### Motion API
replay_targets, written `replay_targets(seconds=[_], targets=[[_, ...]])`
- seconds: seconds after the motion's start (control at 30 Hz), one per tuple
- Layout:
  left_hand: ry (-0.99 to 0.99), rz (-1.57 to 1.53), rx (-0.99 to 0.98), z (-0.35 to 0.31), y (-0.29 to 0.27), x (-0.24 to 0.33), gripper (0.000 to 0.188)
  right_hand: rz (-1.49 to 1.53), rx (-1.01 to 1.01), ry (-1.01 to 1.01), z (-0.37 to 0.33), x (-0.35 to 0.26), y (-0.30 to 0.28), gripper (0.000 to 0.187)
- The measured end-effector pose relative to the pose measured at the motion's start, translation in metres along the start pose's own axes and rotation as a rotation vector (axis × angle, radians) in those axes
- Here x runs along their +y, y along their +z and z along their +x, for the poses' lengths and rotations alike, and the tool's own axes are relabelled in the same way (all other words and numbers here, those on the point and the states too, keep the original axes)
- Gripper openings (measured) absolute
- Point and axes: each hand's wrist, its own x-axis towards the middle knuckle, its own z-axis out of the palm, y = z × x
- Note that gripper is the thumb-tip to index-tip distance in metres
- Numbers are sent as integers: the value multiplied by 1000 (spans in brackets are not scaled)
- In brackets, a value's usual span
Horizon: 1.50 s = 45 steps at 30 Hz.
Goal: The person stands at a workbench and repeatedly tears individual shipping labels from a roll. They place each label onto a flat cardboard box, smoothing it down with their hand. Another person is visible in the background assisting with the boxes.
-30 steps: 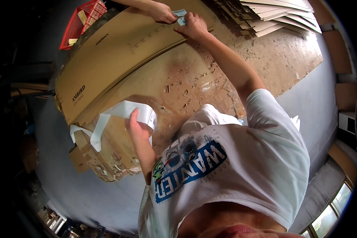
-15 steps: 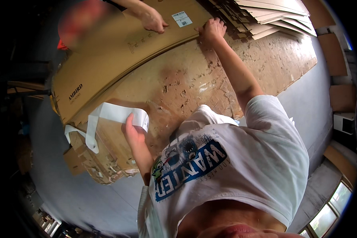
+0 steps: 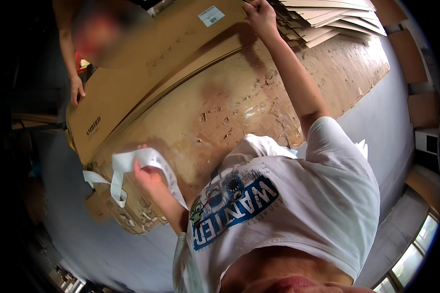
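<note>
My right hand [image 3: 261, 19] is closed on the near right corner of a large flat cardboard box [image 3: 132, 80]. The box's near edge is raised above another cardboard layer, and a shadow falls below it. A white printed label [image 3: 211, 16] is stuck on its upper face. Closer to me, my left hand [image 3: 149, 177] holds a long white strip of labels [image 3: 118, 181]. The strip loops over the fingers; one end trails left over the table's edge and the other hangs toward my shirt.
A worn wooden table [image 3: 220, 117] with a scuffed top lies under the cardboard. Stacked flat cardboard sheets [image 3: 322, 22] sit at the far right. Across the table, a co-worker's hand [image 3: 77, 90] is by the box's left edge. Grey floor [image 3: 371, 105] surrounds the table.
My right hand has moved up and away, lifting the near edge of the cardboard. My left hand has shifted left with the strip. The co-worker's hand has gone from near the label to the left edge.
</note>
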Motion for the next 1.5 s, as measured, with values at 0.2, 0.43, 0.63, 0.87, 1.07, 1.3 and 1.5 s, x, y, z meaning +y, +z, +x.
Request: replay_targets(seconds=[0.2,0.43,0.63,0.87,1.07,1.3,1.5], targets=[[276,-185,-21,34,6,63,56,68,177,-98,55,-24,-23,19],[141,-98,-275,50,76,52,54,947,194,-86,226,-10,-178,16],[-242,17,-708,35,194,-56,46,1429,-575,334,62,29,-94,74],[-349,95,-722,-9,233,-87,43,188,87,165,28,37,-49,26],[-34,556,-586,-26,194,-59,33,49,421,95,129,88,-115,28],[234,1125,-451,-26,152,-56,26,-25,658,116,178,99,-153,24],[256,1171,-457,-24,156,-59,25,-723,296,346,244,159,-214,40]])
